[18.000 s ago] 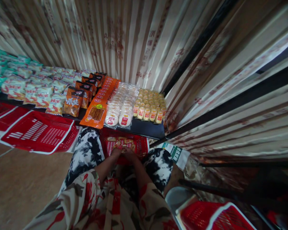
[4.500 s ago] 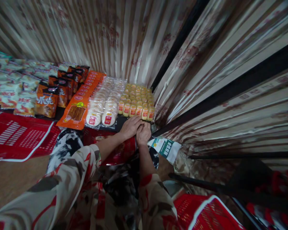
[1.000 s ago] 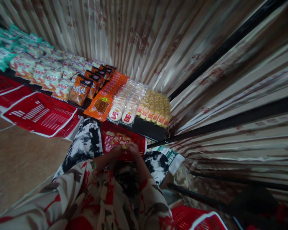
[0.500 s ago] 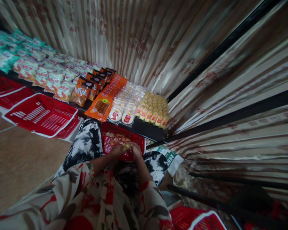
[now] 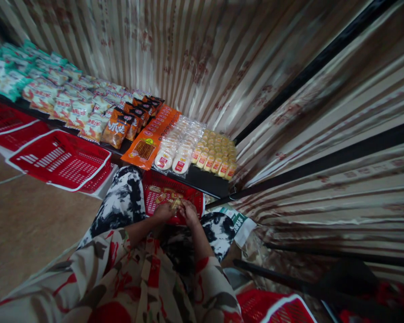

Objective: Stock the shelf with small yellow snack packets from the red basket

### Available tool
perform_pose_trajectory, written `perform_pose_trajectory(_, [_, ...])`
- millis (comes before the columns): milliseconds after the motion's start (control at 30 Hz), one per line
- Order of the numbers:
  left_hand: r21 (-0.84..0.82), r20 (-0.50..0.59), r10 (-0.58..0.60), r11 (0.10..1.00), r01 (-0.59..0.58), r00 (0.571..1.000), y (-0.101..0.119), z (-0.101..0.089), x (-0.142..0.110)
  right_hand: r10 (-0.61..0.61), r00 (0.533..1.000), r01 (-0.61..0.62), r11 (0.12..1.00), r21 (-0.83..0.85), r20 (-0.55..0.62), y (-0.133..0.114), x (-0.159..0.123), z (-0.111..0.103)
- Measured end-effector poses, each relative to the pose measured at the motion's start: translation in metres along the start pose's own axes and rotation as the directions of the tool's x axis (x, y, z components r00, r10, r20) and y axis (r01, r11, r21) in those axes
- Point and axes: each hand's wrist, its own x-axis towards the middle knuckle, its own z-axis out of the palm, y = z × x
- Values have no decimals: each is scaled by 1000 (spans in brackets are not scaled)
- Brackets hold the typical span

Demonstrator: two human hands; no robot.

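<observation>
Over a red plastic basket [image 5: 151,181] between my knees, my left hand [image 5: 164,211] and my right hand [image 5: 189,212] come close together. Both are closed on a small yellowish wrapped snack [image 5: 175,204] held between their fingertips. Inside the basket lie several similar small wrapped snacks [image 5: 160,198]. Just beyond it, on a black shelf [image 5: 205,179], stand rows of small yellow wrapped snacks [image 5: 218,154] and round white wrapped crackers [image 5: 172,154].
Along the shelf to the left lie a flat orange snack packet [image 5: 146,143], orange-black bags [image 5: 117,128], white bags [image 5: 81,112] and green bags [image 5: 13,83]. More red baskets [image 5: 65,157] stand left. Black poles [image 5: 309,161] and striped curtain [image 5: 323,193] close off the right.
My hands stay over the basket with the small snack between them; the fingers have shifted slightly. The view has moved a little, so the shelf goods sit slightly further right.
</observation>
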Motion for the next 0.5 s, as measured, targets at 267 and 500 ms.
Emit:
perform_pose_trajectory(267, [69, -118, 29, 997, -21, 993, -1, -3, -6, 85, 995, -91, 988, 125, 46, -1, -10, 5])
perform_pose_trajectory(500, [158, -165, 60, 987, -33, 984, 3, -4, -9, 97, 987, -115, 984, 139, 129, -3, -15, 8])
